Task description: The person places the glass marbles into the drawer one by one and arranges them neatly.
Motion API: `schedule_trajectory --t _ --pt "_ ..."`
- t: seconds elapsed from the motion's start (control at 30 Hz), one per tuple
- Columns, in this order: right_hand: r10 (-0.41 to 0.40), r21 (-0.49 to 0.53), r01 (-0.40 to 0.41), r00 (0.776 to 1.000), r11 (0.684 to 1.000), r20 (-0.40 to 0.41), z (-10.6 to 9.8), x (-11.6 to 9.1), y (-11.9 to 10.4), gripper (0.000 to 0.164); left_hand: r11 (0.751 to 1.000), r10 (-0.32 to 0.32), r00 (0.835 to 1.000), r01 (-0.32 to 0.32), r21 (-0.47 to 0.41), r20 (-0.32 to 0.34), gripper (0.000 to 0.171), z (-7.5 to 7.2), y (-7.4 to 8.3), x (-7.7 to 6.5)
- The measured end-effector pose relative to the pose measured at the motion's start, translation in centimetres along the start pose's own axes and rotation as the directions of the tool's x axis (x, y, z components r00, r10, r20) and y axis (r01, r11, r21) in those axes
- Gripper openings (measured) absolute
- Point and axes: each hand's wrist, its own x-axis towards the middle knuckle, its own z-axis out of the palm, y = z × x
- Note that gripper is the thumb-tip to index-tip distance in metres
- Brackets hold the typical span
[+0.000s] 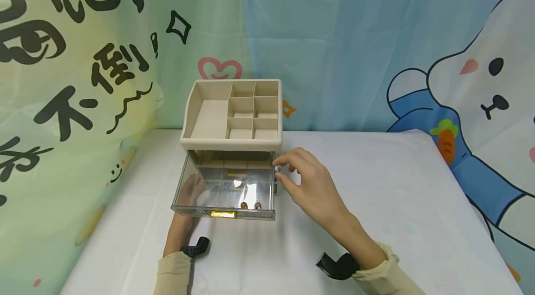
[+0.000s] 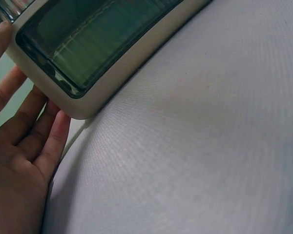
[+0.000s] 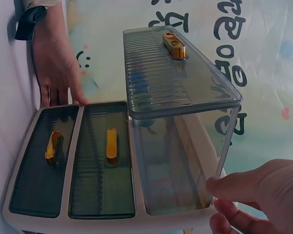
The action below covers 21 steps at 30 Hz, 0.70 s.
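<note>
A cream desk organizer (image 1: pixel 231 145) with three stacked see-through drawers stands on the table, and its top drawer (image 1: pixel 225 188) is pulled far out. Two small brown round pieces (image 1: pixel 251 205) show near that drawer's front wall. My right hand (image 1: pixel 313 188) is at the right rear side of the top drawer, thumb and index finger pinching a small silvery round piece (image 1: pixel 277 169). In the right wrist view my thumb (image 3: pixel 234 187) overlaps the drawer's side edge. My left hand (image 2: pixel 24 131) rests its fingers against the organizer's left side; from the head view it shows partly through the drawer.
Gold handles (image 3: pixel 111 145) mark the two lower drawers, which are pushed in. Open compartments (image 1: pixel 253 108) form the organizer's top. A white cloth (image 1: pixel 376 183) covers the table, and a printed curtain (image 1: pixel 313 44) hangs behind it.
</note>
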Motion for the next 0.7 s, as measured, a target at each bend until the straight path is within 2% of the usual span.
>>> schedule_trajectory --t 0.4,0.57,0.7 --pt "-0.066 -0.015 0.066 0.998 0.998 -0.005 -0.5 0.8 -0.8 0.024 0.999 0.031 0.999 -0.031 0.029 0.010 0.067 0.0 0.0 0.2" --pt "-0.118 0.042 0.115 0.991 0.992 0.056 -0.7 1.6 -1.2 0.021 1.000 0.014 1.000 -0.014 0.010 0.018 0.071 0.0 0.0 0.2" --pt "-0.186 0.137 0.167 0.972 0.976 0.140 -0.8 2.2 -1.2 0.021 1.000 0.015 1.000 -0.016 0.003 0.014 0.070 0.0 0.1 0.2"
